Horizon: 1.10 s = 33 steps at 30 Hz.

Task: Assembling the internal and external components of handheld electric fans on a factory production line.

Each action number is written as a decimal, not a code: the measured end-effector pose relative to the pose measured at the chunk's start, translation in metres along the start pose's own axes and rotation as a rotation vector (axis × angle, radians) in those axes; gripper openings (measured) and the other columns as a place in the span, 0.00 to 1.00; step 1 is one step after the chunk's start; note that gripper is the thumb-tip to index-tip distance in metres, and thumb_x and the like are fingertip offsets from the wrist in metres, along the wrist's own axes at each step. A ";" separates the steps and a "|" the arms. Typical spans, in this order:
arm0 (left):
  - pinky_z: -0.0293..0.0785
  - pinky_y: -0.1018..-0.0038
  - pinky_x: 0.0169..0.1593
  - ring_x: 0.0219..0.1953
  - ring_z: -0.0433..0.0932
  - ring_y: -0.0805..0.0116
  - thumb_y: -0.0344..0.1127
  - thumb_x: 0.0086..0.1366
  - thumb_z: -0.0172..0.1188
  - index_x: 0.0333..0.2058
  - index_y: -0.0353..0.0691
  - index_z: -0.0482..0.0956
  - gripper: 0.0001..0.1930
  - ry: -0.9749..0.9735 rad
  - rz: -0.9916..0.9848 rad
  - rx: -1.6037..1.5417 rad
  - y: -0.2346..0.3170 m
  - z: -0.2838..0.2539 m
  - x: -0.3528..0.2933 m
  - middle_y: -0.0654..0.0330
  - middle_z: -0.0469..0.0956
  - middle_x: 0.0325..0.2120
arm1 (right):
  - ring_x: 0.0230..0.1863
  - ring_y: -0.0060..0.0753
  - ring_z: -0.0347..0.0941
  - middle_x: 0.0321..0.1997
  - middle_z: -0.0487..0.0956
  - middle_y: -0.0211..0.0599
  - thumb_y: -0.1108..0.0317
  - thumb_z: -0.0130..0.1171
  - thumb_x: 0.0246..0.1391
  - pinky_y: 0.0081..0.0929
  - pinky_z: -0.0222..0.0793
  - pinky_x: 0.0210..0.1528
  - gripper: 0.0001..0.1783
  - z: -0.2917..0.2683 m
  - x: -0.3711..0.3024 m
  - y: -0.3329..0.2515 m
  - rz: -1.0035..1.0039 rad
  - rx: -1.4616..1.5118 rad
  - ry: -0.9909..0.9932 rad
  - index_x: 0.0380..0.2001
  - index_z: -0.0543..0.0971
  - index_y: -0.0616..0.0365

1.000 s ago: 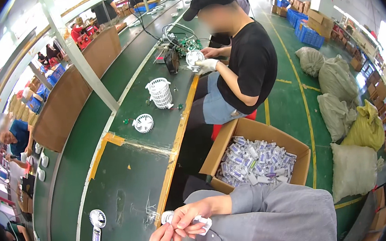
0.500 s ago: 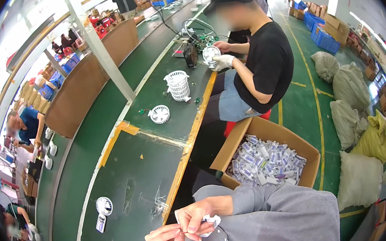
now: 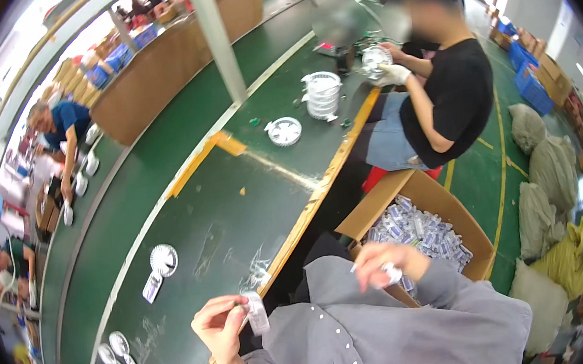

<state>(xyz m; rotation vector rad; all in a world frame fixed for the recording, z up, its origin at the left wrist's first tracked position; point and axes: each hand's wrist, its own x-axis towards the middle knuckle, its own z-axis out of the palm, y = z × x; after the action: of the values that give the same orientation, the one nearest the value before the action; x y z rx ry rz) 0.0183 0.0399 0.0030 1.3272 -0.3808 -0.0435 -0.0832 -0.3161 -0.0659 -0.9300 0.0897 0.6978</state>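
Observation:
Above the bench's front edge, my left hand pinches a small flat white packet between thumb and fingers. My right hand is over the near side of an open cardboard box, its fingers bent and slightly blurred. A crumpled white scrap shows against its palm. Inside the box lies a heap of small white-and-blue wrapped pieces. To the left of my left hand, a white handheld fan lies on the dark green bench.
More handheld fans lie at the bench's lower left. Farther up stand a stack of white fan grilles and a single round grille. A co-worker sits beyond the box, holding a fan part. Sacks line the floor at right.
My hands have come apart from where they were together with a thin red wire. The right has moved right over the box, the left stays near the bench edge. The view has shifted left.

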 end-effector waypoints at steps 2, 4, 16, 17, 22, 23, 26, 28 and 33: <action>0.80 0.73 0.38 0.36 0.82 0.61 0.15 0.52 0.63 0.35 0.30 0.81 0.11 -0.042 0.009 0.068 0.008 0.001 0.005 0.49 0.81 0.34 | 0.24 0.33 0.77 0.25 0.81 0.43 0.68 0.57 0.57 0.36 0.78 0.38 0.10 -0.105 -0.022 0.051 -0.048 0.125 0.262 0.32 0.80 0.66; 0.80 0.75 0.39 0.38 0.82 0.63 0.15 0.52 0.63 0.36 0.30 0.82 0.11 -0.098 -0.009 0.127 0.011 0.003 0.012 0.50 0.81 0.35 | 0.37 0.39 0.81 0.34 0.82 0.46 0.60 0.57 0.57 0.40 0.75 0.47 0.16 -0.219 -0.069 0.130 0.102 -0.102 0.712 0.37 0.80 0.64; 0.76 0.80 0.36 0.31 0.81 0.74 0.19 0.59 0.59 0.40 0.31 0.83 0.10 -0.191 -0.073 0.227 0.003 0.074 0.012 0.54 0.84 0.33 | 0.66 0.47 0.59 0.65 0.63 0.48 0.56 0.71 0.41 0.40 0.56 0.66 0.50 0.059 0.081 0.026 -0.751 -0.904 0.236 0.65 0.59 0.62; 0.77 0.77 0.40 0.33 0.82 0.70 0.18 0.60 0.57 0.41 0.29 0.82 0.11 -0.202 -0.081 0.189 0.001 0.071 0.009 0.52 0.84 0.34 | 0.62 0.45 0.65 0.60 0.68 0.47 0.64 0.69 0.42 0.38 0.60 0.63 0.41 0.072 0.089 0.018 -0.832 -0.903 0.189 0.60 0.65 0.62; 0.78 0.72 0.44 0.35 0.82 0.67 0.22 0.60 0.60 0.43 0.28 0.81 0.11 -0.029 -0.114 -0.063 -0.002 0.055 0.007 0.48 0.83 0.33 | 0.43 0.30 0.77 0.42 0.80 0.36 0.78 0.61 0.46 0.28 0.71 0.47 0.20 0.086 0.119 0.021 -0.670 -0.703 0.165 0.47 0.75 0.62; 0.77 0.70 0.46 0.39 0.81 0.67 0.23 0.62 0.59 0.47 0.28 0.78 0.14 -0.058 -0.100 -0.055 -0.004 0.046 0.009 0.48 0.83 0.36 | 0.45 0.28 0.76 0.41 0.80 0.36 0.77 0.61 0.48 0.28 0.71 0.49 0.18 0.088 0.120 0.016 -0.594 -0.617 0.170 0.45 0.76 0.63; 0.73 0.71 0.54 0.50 0.77 0.64 0.24 0.62 0.59 0.63 0.33 0.61 0.31 -0.007 -0.205 0.048 -0.006 0.036 0.030 0.49 0.79 0.47 | 0.43 0.22 0.74 0.39 0.80 0.35 0.72 0.58 0.56 0.25 0.71 0.47 0.12 0.064 0.130 0.011 -0.531 -0.484 0.321 0.42 0.77 0.65; 0.64 0.62 0.63 0.62 0.67 0.58 0.34 0.60 0.64 0.65 0.36 0.59 0.37 0.031 -0.066 0.299 -0.024 0.006 0.055 0.48 0.67 0.60 | 0.41 0.21 0.73 0.37 0.79 0.33 0.71 0.58 0.57 0.24 0.71 0.45 0.12 0.023 0.146 -0.004 -0.600 -0.531 0.520 0.42 0.76 0.64; 0.56 0.61 0.66 0.65 0.60 0.46 0.44 0.55 0.69 0.63 0.32 0.60 0.42 0.352 0.053 1.171 -0.069 -0.126 0.107 0.40 0.60 0.63 | 0.40 0.24 0.74 0.39 0.80 0.36 0.70 0.56 0.59 0.25 0.71 0.43 0.13 -0.070 0.197 -0.105 -0.758 -0.324 0.813 0.44 0.74 0.67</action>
<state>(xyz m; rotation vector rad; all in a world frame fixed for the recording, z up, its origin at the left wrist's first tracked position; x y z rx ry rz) 0.1685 0.1141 -0.0605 2.4229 -0.1118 0.5260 0.1475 -0.3102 -0.1056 -1.4009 0.3266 -0.4084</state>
